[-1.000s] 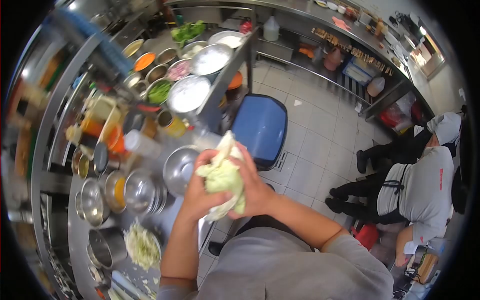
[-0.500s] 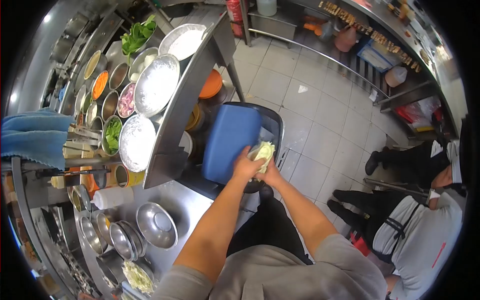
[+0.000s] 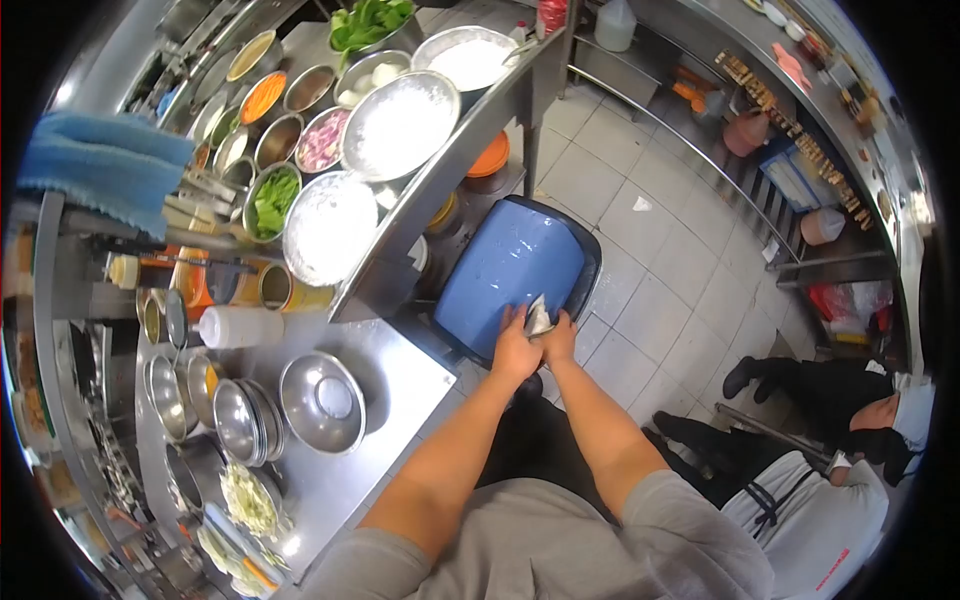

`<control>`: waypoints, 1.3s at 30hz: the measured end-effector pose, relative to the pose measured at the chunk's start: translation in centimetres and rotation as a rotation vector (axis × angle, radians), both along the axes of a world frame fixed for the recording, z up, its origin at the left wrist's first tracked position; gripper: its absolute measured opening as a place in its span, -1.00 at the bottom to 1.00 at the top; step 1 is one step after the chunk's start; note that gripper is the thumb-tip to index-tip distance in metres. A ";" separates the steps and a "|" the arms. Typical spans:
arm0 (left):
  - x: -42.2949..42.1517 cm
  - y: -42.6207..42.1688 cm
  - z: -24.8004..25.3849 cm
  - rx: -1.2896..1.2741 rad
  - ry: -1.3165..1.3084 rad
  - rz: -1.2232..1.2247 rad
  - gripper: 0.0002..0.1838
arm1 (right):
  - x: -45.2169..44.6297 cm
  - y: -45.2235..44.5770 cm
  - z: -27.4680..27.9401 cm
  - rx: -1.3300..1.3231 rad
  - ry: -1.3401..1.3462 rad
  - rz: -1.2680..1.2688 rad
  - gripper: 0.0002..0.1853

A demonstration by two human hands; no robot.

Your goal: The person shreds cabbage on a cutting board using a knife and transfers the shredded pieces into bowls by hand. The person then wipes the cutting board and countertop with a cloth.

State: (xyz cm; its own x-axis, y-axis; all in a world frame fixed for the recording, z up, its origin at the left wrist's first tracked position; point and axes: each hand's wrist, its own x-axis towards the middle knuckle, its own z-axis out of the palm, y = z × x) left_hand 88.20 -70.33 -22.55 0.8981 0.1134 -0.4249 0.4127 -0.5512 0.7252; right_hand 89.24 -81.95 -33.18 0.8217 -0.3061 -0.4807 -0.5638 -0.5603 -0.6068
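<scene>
My left hand [image 3: 516, 345] and my right hand [image 3: 560, 338] are close together at the near edge of a bin with a blue lid [image 3: 520, 255]. Between them shows a small pale piece of cabbage [image 3: 539, 316], with the fingers of both hands curled against it. The rest of what they hold is hidden by the hands and the lid edge. At the left, a steel bowl of chopped cabbage [image 3: 250, 498] stands on the steel table [image 3: 400, 375].
An empty steel bowl [image 3: 323, 402] and stacked bowls [image 3: 240, 422] stand on the table. Bowls of white powder [image 3: 330, 228] are on the raised shelf. A co-worker in grey [image 3: 800, 510] and another person [image 3: 820, 390] are at the lower right.
The view has shifted. My hands went from above the table edge down to the bin. The blue lid, tilted up half a second ago, lies lower, and much less of the cabbage shows.
</scene>
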 end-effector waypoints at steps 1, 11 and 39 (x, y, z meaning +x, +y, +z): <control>-0.3 0.2 0.1 -0.002 -0.003 0.019 -0.10 | 0.2 0.1 0.2 -0.002 -0.003 0.019 0.14; -10.5 3.0 10.3 -0.230 -0.204 -0.223 -0.31 | 3.4 4.0 -1.3 -0.589 0.092 0.576 0.36; -82.7 40.7 16.3 0.779 -0.452 1.402 -0.45 | -32.6 2.9 7.8 -0.380 0.248 1.223 -0.16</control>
